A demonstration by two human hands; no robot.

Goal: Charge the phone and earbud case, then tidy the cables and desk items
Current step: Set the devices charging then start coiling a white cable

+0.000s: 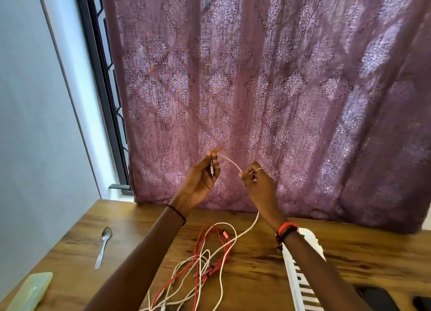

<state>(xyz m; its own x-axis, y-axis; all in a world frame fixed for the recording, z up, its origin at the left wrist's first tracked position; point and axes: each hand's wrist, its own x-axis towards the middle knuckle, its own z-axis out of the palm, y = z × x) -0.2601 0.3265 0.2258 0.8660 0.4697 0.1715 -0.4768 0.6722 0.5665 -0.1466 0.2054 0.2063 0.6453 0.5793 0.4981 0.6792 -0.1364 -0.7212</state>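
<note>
From my remote station I record both hands raised above the wooden desk (349, 252), in front of the purple patterned curtain (256, 77).

Left hand (203, 180): palm turned toward the camera, fingers curled closed around the plug end of a white cable (229, 162). The connector lies against the palm, pinned by fingers and thumb. A thin black band sits on this wrist.

Right hand (258, 184): fingers pinched closed on the same white cable a little further along its length. A short span of it runs taut between the two hands. Below the right hand it drops down to the desk. Red and dark bracelets sit on this wrist.

Desk surface: the white cable joins a loose tangle with a red cable (200, 243) between the forearms; the strands cross one another repeatedly and I cannot tell how many separate leads are in the heap.

A white power strip (300, 280) lies on the right, partly covered by the right forearm. A dark object (377, 299), cut off at the lower right edge, cannot be identified. A metal spoon (104, 246) lies on the left, well apart from the cables. A pale green case (31, 292) rests at the lower left corner
</note>
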